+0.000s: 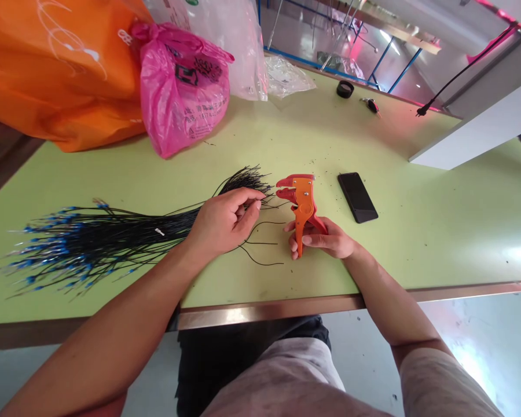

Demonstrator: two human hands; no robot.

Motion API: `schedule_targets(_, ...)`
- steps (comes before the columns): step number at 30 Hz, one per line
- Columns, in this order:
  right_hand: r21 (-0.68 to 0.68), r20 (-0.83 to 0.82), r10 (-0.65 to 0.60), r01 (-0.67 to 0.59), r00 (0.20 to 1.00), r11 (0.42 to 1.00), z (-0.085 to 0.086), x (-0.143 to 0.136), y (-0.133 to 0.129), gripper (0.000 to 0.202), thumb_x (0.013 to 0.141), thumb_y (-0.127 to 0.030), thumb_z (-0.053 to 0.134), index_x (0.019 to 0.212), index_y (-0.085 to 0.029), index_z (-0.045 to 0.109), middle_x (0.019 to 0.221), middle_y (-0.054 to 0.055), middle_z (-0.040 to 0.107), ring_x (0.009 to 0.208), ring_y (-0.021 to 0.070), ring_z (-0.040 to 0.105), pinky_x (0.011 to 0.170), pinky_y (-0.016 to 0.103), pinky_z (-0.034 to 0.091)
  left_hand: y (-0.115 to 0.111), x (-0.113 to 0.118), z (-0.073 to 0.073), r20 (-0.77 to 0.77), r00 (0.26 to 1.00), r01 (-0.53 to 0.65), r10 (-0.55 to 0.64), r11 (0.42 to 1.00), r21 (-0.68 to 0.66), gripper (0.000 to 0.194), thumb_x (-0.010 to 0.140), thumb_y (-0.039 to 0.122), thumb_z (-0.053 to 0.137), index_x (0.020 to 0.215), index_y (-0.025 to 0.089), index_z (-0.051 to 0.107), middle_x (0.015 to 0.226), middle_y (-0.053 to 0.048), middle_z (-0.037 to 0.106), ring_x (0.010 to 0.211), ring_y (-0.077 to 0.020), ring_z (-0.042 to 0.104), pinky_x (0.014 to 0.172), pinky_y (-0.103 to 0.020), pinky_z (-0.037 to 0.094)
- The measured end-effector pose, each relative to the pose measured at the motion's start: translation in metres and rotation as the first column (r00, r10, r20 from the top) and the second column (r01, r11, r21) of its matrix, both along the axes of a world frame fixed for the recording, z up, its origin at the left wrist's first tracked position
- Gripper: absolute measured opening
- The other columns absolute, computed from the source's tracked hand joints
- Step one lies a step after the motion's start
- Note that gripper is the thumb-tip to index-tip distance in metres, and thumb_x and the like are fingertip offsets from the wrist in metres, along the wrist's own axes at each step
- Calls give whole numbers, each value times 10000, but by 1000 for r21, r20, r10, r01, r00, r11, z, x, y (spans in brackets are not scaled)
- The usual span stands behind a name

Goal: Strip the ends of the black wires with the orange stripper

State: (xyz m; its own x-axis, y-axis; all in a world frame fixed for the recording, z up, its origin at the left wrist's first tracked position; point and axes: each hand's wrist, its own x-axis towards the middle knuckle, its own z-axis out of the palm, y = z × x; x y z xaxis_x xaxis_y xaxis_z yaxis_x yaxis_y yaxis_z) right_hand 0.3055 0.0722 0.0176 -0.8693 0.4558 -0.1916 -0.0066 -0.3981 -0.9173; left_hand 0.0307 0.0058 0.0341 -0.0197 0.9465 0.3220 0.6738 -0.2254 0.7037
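Observation:
A thick bundle of thin black wires (169, 225) lies across the left part of the table, with blue and silvery ends fanned out at the far left. Over its right part rests my left hand (228, 219), thumb and forefinger pinched together on what looks like a wire end. In my right hand (325, 238) is an orange and red wire stripper (304, 202), held upright by its handles. Its jaws point left, a short way from my left fingertips, and a gap shows between them. A few loose wire ends (264, 243) stick out below my left hand.
Behind the wires stand a pink plastic bag (184, 87) and a large orange bag (61, 69). A black phone (358, 197) lies right of the stripper. Farther back are a black tape roll (344, 88), keys (371, 105) and a white panel (473, 130). Dark scraps dot the table.

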Motion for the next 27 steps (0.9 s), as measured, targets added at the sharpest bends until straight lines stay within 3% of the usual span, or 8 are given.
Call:
schedule_targets(19,-6,5,66,-66,998,998,2,1,-2,452,942,-398,858,1276,-139,698,949,65,787,823,210,794,787,372,639,0,-1,3,19,999,-49,48,993,103,229,1011,371,596,1030,202,748,843,-22,746,581,-119,554,628,-285,506)
schedule_targets(27,3,31,64,-64,997,998,6,0,-4,434,941,-380,858,1265,-136,705,945,63,780,813,198,783,779,362,634,0,2,3,45,999,19,-25,991,132,269,1019,401,578,990,199,754,830,-38,705,587,-128,548,563,-289,442)
